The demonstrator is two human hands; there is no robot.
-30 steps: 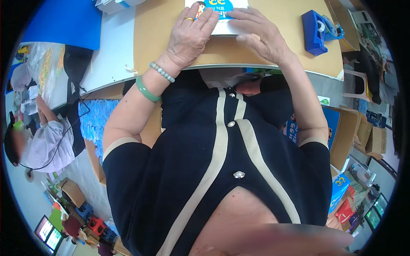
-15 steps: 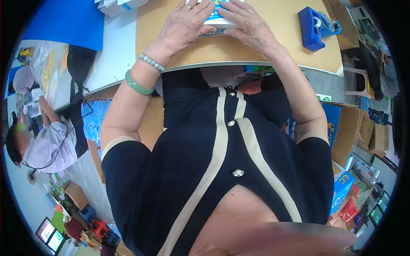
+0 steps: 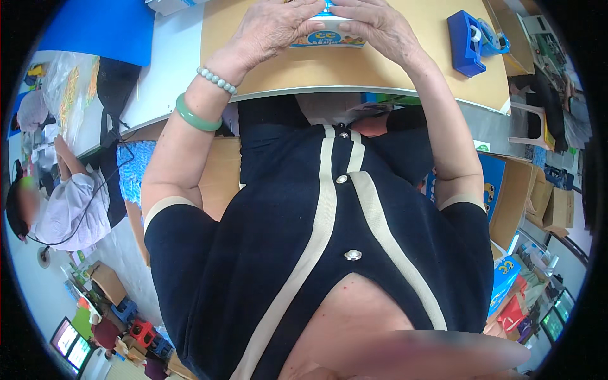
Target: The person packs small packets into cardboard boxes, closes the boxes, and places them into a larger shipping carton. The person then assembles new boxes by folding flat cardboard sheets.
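A small white, blue and yellow printed cardboard box (image 3: 331, 38) sits at the far middle of the tan table top, with its printed front side facing me. My left hand (image 3: 277, 30) grips its left end, thumb along the upper front edge and fingers over the top. At the right end my right hand (image 3: 379, 28) holds it the same way, thumb against the front edge. The fingertips of both hands come close together over the box and hide most of its top. A beaded bracelet (image 3: 216, 81) and a green bangle (image 3: 197, 114) are on my left arm.
A blue tape dispenser (image 3: 465, 47) with tape rolls stands at the table's right. White boxes (image 3: 170, 5) lie at the far left, near a blue panel (image 3: 98, 31). Open cartons (image 3: 513, 196) flank me below the table (image 3: 285, 81). Another person (image 3: 73, 206) sits at left.
More of the box's printed front shows now, and its front edge stands higher. My fingers have curled in from lying flat across the top. The view has shifted slightly.
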